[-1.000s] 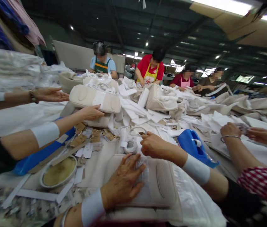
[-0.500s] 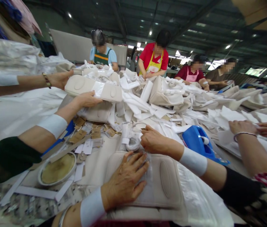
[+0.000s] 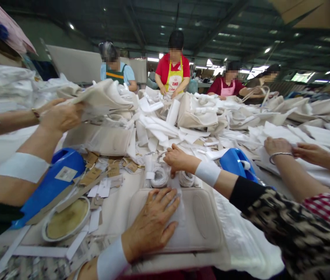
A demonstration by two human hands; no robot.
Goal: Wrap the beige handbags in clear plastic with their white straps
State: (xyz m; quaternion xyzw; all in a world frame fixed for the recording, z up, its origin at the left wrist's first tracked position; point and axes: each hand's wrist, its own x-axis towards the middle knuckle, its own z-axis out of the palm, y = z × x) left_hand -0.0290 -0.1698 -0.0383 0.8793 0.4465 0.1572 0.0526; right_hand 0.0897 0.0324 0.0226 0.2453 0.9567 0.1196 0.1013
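My left hand (image 3: 151,224) lies flat with fingers spread on a flat cream padded bag (image 3: 202,221) wrapped in clear film, close in front of me. My right hand (image 3: 178,160) reaches past the bag's far edge, knuckles up and fingers curled closed. What it grips is hidden. It sits between two small coils of white strap (image 3: 159,177). A white band circles each of my wrists, and my right sleeve is dark and patterned.
A co-worker's hands (image 3: 58,116) at the left hold a cream bag in plastic. Another person's hands (image 3: 278,147) work at the right. Blue tape dispensers (image 3: 236,161), a round tin (image 3: 65,219), brown tags and heaps of cream bags (image 3: 194,112) cover the table. Several people stand at the far side.
My right hand has moved slightly left and forward to the strap coils. The co-worker at the left has lifted a cream bag up and to the left. My left hand stays flat.
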